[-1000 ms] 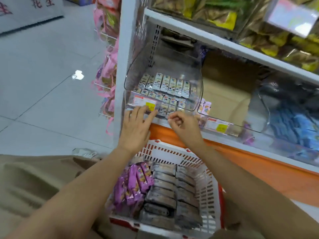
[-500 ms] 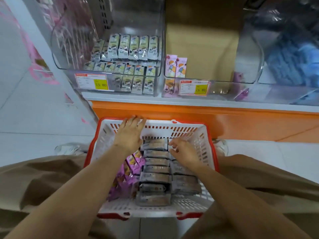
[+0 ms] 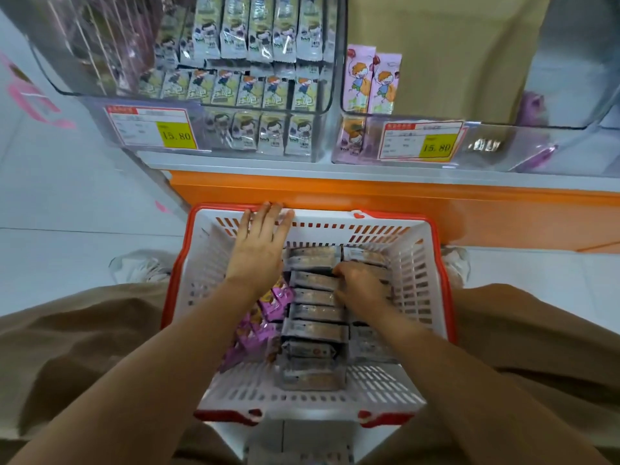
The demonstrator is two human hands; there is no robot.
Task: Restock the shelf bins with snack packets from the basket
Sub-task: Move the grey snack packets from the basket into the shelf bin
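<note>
A white basket with a red rim (image 3: 426,263) sits on the floor between my knees. It holds rows of grey snack packets (image 3: 315,328) and purple packets (image 3: 265,317) on the left. My left hand (image 3: 260,246) hovers flat, fingers straight, over the basket's far left part. My right hand (image 3: 360,290) reaches down into the grey packets with fingers curled around one of them. Above, the left clear shelf bin (image 3: 322,105) is well stocked with grey-green packets; the middle bin (image 3: 503,142) holds only a few purple ones.
An orange shelf base (image 3: 369,199) runs just beyond the basket. Yellow price tags (image 3: 176,135) hang on the bin fronts. A brown cardboard sheet (image 3: 446,52) stands behind the middle bin. Grey tiled floor (image 3: 67,213) lies to the left.
Both hands dropped from the left bin's front edge down into the basket. The view tilted down and moved closer. My right hand has pushed in among the grey packets.
</note>
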